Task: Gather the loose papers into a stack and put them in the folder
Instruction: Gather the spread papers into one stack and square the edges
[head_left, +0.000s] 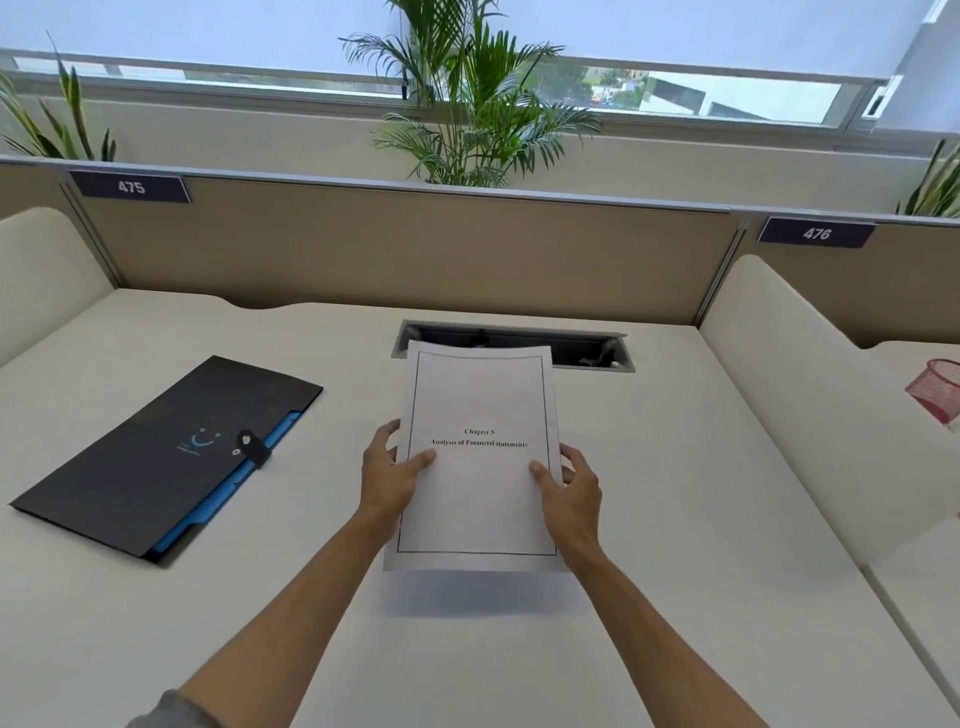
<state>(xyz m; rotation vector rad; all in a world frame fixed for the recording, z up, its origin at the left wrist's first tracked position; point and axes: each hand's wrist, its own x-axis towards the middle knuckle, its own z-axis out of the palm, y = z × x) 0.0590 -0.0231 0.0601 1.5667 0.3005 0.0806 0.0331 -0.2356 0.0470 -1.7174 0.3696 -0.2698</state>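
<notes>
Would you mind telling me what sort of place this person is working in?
Most likely an open-plan office: numbered desk signs 475 and 476 sit on a divider panel, with a cable hatch in the desk and potted palms beneath a window.

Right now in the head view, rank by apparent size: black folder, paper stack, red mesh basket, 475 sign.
1. black folder, largest.
2. paper stack, held above the desk in both hands, nearer the camera, so its true size versus the folder is unsure.
3. 475 sign.
4. red mesh basket, cropped at the frame edge, so unsure.
</notes>
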